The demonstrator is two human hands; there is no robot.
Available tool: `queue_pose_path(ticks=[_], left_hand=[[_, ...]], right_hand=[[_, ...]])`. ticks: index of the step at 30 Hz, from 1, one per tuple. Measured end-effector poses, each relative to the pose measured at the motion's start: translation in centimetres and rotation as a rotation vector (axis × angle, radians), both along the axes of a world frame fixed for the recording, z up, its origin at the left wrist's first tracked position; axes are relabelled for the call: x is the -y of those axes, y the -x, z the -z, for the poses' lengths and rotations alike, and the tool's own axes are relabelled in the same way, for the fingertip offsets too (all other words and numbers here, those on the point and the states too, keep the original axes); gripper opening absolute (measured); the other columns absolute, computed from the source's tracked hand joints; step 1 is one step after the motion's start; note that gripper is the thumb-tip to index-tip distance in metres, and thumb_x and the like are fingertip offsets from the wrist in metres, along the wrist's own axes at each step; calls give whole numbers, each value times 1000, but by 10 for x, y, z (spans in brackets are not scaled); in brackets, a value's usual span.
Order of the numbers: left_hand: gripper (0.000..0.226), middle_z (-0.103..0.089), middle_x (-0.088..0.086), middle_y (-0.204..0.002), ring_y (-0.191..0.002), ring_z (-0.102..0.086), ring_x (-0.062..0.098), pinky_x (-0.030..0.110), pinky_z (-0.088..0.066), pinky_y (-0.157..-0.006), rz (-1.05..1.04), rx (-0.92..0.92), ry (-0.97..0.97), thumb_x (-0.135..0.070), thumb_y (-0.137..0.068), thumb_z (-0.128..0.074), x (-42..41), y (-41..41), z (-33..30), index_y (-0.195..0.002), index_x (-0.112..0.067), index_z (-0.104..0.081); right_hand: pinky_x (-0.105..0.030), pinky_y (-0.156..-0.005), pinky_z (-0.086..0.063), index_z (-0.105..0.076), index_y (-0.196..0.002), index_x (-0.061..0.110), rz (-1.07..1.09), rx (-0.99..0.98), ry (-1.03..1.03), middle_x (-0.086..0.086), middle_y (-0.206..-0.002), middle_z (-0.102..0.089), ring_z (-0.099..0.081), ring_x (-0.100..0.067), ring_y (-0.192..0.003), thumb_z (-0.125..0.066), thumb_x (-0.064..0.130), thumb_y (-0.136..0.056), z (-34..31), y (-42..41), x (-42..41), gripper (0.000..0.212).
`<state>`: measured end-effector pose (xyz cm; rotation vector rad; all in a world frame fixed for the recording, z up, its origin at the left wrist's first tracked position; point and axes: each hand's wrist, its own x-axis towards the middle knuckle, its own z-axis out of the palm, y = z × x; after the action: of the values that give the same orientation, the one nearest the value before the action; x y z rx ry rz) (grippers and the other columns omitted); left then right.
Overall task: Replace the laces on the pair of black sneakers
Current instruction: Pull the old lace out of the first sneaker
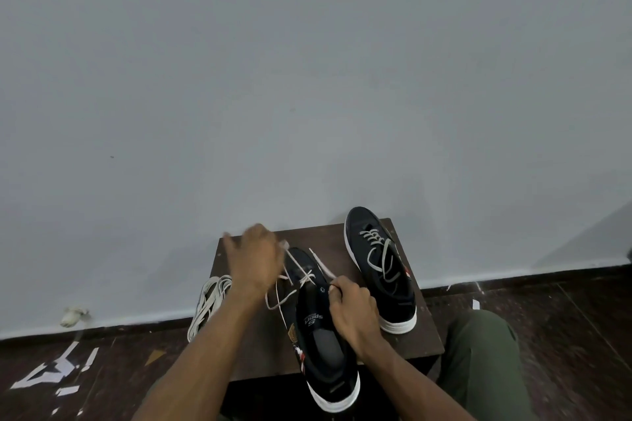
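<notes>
Two black sneakers with white soles stand on a small dark wooden stool (342, 236). The near sneaker (318, 325) lies in front of me, heel toward me, with a pale lace (290, 284) partly threaded and hanging loose. My left hand (254, 256) hovers over its toe, blurred, and pinches one lace end. At the tongue, my right hand (352, 309) pinches the other lace end. The far sneaker (379, 267) at the right carries a grey lace (379, 253), loosely laced.
A bundle of white laces (208, 304) hangs off the stool's left edge. A grey wall rises right behind the stool. The dark floor (119, 369) at the left holds white paper scraps. My knee in green trousers (478, 352) is at the right.
</notes>
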<state>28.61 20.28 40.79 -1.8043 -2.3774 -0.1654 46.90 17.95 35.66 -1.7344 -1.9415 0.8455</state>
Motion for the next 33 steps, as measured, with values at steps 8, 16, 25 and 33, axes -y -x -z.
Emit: queue_pose_path(ticks=[8,16,25,33], left_hand=[[39,-52,0,-130,-124,-49,21,39,-41,-103,261,290,44,-34,-91,-54,7,18,9,-130,-26,-56],[31,-50,-1,-133,-143,-24,15,50,-4,-119,372,-94,290,-30,-98,-40,3,-21,19,-115,-21,-64],[20,-64,10,-90,-84,-66,27,35,-48,-73,-415,1900,-542,-6,-100,-35,-15,20,-50,-112,-10,-50],[30,-59,-4,-113,-103,-56,13,28,-46,-87,-56,920,-243,-26,-93,-54,6,-3,-12,-123,-25,-54]], right_hand=[[-38,-82,-44,-57,-99,20,-1,-9,3,-9,-99,-67,-59,-35,-99,-37,29,-97,2,1,1,22],[-39,-82,-45,-57,-101,21,-10,-7,-20,-8,-100,-68,-60,-34,-99,-38,30,-97,3,1,0,22],[-37,-81,-43,-59,-100,20,5,-17,-29,-7,-100,-69,-60,-33,-99,-39,28,-97,3,1,-1,23],[-36,-79,-42,-59,-100,20,3,-23,-34,-7,-100,-69,-60,-33,-99,-39,28,-97,4,0,0,22]])
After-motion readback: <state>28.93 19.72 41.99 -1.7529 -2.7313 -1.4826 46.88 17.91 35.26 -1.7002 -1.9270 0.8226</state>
